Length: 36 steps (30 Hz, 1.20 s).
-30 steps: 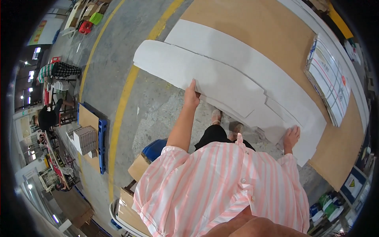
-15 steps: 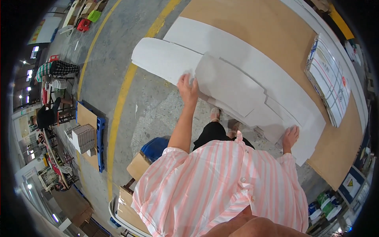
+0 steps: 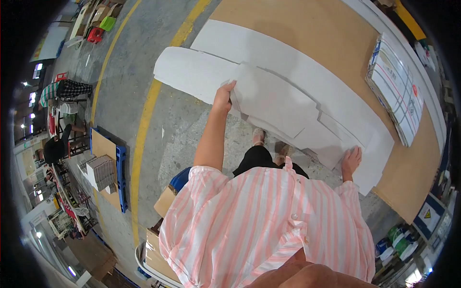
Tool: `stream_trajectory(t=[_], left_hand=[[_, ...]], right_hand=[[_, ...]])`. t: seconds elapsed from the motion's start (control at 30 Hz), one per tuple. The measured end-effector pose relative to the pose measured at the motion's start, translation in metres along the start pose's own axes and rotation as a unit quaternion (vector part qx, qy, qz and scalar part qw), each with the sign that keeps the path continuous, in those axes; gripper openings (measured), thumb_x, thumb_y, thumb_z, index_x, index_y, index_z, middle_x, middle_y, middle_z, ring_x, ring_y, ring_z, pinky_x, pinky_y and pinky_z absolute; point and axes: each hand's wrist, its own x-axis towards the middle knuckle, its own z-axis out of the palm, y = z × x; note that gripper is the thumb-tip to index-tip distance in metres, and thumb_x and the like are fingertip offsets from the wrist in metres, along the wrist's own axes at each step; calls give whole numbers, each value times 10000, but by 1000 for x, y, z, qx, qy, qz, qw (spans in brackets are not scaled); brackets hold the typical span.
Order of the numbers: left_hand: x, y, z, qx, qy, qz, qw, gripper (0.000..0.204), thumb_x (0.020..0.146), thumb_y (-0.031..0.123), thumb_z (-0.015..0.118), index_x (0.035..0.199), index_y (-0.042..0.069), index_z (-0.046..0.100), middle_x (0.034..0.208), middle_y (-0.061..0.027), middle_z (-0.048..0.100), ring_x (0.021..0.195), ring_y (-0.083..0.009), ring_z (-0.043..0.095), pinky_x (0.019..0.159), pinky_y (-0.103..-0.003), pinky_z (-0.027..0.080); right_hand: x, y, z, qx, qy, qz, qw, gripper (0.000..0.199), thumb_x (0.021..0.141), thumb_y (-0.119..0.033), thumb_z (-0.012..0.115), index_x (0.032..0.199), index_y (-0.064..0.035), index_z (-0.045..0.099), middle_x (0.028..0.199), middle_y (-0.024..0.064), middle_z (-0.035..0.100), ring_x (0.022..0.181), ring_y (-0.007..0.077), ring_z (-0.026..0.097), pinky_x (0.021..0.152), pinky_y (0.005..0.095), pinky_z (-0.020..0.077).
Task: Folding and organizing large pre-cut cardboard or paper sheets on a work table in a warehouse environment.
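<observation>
A white die-cut cardboard sheet (image 3: 273,98) lies across the front of the table, its near edge overhanging toward me. My left hand (image 3: 223,98) is closed on its left edge, thumb on top and the other fingers hidden beneath. On the right end of the sheet rests my right hand (image 3: 351,162), fingers stretched out over the white surface; its thumb is hard to see. Below this sheet are more white cardboard pieces: a rounded flap (image 3: 192,69) sticks out to the left, and a long curved-looking panel (image 3: 269,43) runs behind.
Brown board (image 3: 317,24) covers the table beyond the sheets. A strapped flat white bundle (image 3: 396,91) lies at the right. On the floor to the left stands a blue pallet (image 3: 121,173) with stacked cardboard (image 3: 102,170). Other people (image 3: 53,144) work at the far left.
My left hand has gone from open, spread fingers beside the sheet's left edge to a grip on that edge. My right hand stays at the sheet's right end. The whole view has shifted slightly.
</observation>
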Motion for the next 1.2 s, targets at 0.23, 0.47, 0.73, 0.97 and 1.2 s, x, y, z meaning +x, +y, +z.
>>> stream_trajectory(t=[0.23,0.47,0.73,0.97,1.2], left_hand=[[22,-24,-19,275,101,163,942,239,842,215,577,889,-17,613,783,-50,627,679,-154,567,603,-309,428],[-6,-18,4,128,57,113,984,238,835,200,596,927,-20,598,836,-60,628,717,-165,585,622,-315,457],[-5,-11,-16,-1,-41,-43,998,375,802,171,638,1086,-48,527,979,-113,611,848,-237,603,751,-360,492],[-37,-18,14,440,126,235,858,433,817,213,595,1188,20,480,1147,-113,538,1032,-258,506,880,-392,406],[-61,-70,42,-213,-88,-88,969,647,853,571,391,1272,79,420,1265,-72,469,1149,-275,420,928,-448,351]], right_hand=[[5,3,3,-4,-3,-14,1000,502,872,-317,468,1317,-124,336,1393,89,290,1267,311,268,1007,459,269],[1,9,3,-9,-5,-5,1000,504,874,-314,463,1319,-121,330,1390,99,290,1267,315,265,1013,459,261],[3,1,4,-4,-7,-5,1000,506,871,-318,464,1316,-113,335,1385,100,301,1269,310,267,1017,455,256],[1,5,10,-6,4,-3,1000,509,870,-317,466,1318,-114,336,1388,95,302,1274,305,263,1018,459,251],[-3,14,3,-32,5,36,999,522,855,-322,481,1309,-96,357,1380,113,316,1270,304,275,1028,446,245]])
